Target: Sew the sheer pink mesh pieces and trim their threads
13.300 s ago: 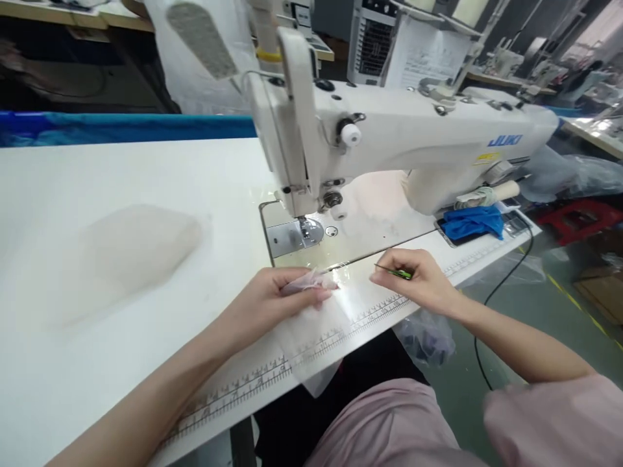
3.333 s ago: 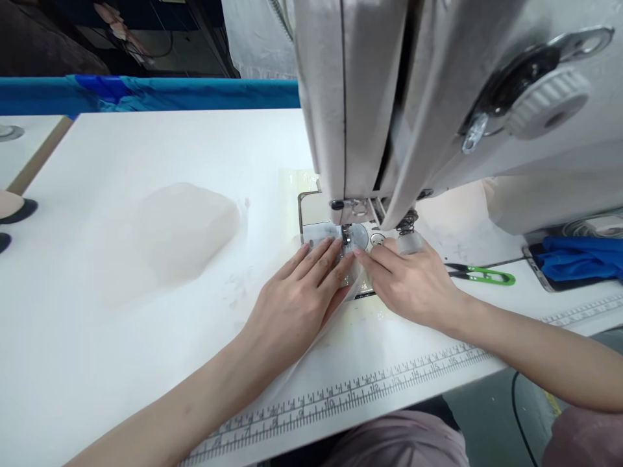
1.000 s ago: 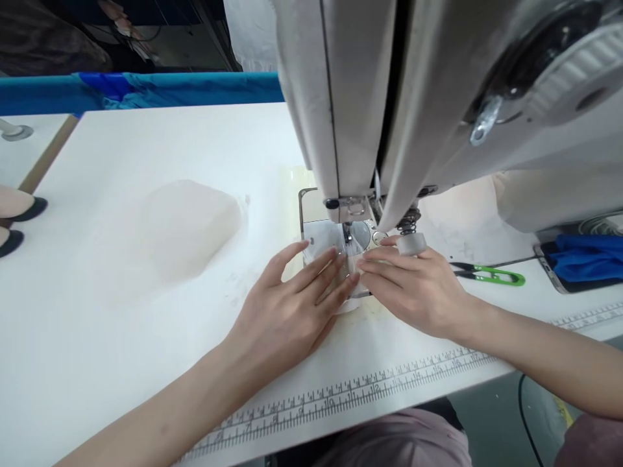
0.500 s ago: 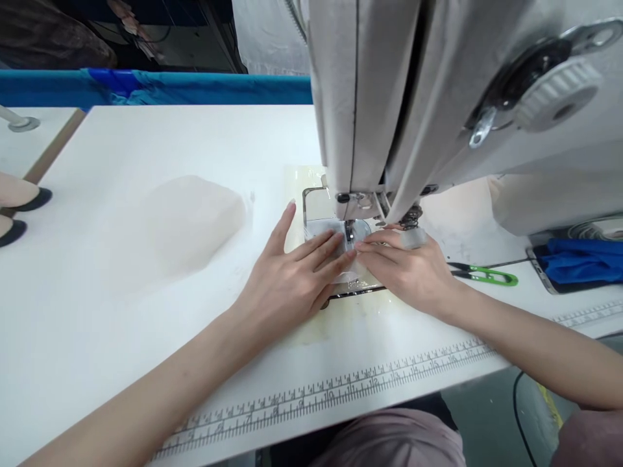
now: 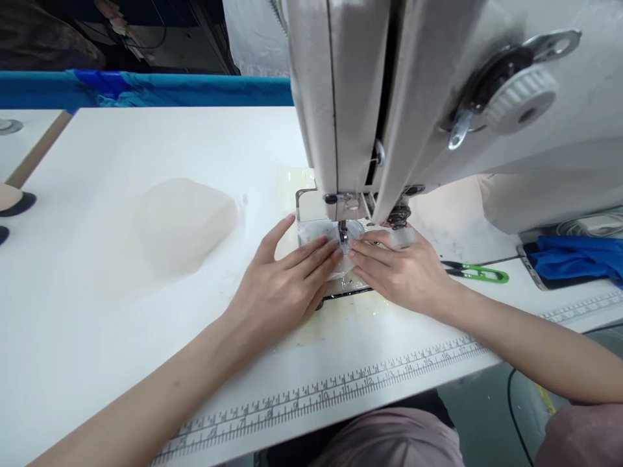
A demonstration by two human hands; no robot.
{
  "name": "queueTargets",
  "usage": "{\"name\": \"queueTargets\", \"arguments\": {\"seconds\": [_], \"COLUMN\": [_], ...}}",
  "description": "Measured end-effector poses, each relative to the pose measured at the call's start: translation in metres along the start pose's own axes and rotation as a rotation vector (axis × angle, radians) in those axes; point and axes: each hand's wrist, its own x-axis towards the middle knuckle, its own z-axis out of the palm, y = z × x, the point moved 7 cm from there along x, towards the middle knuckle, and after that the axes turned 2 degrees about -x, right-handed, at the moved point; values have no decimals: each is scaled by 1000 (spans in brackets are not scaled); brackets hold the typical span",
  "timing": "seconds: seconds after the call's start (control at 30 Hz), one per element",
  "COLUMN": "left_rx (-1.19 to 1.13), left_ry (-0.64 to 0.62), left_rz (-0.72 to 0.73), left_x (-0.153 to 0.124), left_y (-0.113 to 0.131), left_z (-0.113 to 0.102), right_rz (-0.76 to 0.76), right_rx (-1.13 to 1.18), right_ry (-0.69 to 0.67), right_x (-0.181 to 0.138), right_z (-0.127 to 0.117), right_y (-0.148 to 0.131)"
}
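My left hand (image 5: 287,282) lies palm down with its fingers stretched out, the outermost one spread wide, on a thin, translucent white piece of material (image 5: 316,229). This piece lies under the presser foot (image 5: 343,230) of a sewing machine (image 5: 360,97). From the other side comes my right hand (image 5: 406,266). Its fingers are drawn together, their tips at the edge of the same piece, just beside the foot. The fingertips of both hands nearly meet in front of the foot. Contact beneath the right fingertips is hidden.
Green-handled thread snips (image 5: 479,273) lie right of my right hand. A blue cloth (image 5: 574,259) rests on a phone-like flat device (image 5: 533,267). A ruler strip (image 5: 326,395) runs along the front edge of the white table (image 5: 121,363). Black-tipped beige objects (image 5: 14,201) are at the left edge.
The camera view has shifted slightly, so most things appear further left. My left hand's spread finger sits a little lower. Both hands remain at the presser foot.
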Motion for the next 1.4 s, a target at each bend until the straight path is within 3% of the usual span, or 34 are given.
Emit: {"name": "queueTargets", "arguments": {"seconds": [0.5, 0.77, 0.97, 1.4], "left_rx": [-61, -101, -29, -20], "left_ry": [-87, -30, 46, 45], "left_rz": [-92, -102, 4, -77], "left_x": [3, 3, 2, 1], "left_y": [-7, -10, -6, -14], "left_z": [5, 6, 5, 4], "right_rz": [42, 46, 64, 69], "right_rx": [30, 27, 18, -5], "right_ry": [-14, -13, -52, -23], "right_x": [0, 1, 1, 1], "right_z": [2, 3, 6, 4], "right_y": [2, 3, 4, 6]}}
